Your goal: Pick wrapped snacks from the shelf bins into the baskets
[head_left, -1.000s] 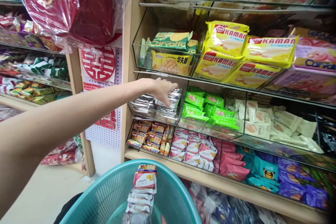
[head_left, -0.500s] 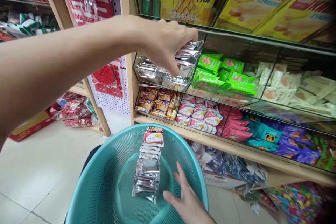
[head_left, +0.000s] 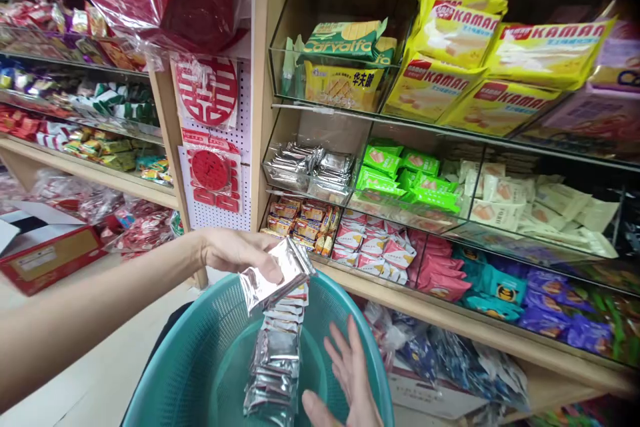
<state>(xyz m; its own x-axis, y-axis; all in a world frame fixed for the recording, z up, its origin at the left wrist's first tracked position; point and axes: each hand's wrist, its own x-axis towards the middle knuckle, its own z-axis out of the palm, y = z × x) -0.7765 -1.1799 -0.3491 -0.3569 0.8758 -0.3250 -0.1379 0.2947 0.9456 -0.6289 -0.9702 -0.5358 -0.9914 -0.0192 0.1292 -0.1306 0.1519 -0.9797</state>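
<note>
My left hand grips a small stack of silver foil packets above the far rim of a teal plastic basket. Below it in the basket lies a row of packets: white-and-pink ones at the far end and silver ones nearer me. My right hand is inside the basket on the right, fingers spread and holding nothing, a short way from the row.
Ahead stand shelf bins with more silver packets, green packets, orange packets and pink packets. Yellow wafer bags fill the upper shelf. An opened red carton sits on the floor at left.
My left hand has come down from the silver packets' bin to the basket, carrying a stack of them. The view has tilted up. My right hand has opened wider.
</note>
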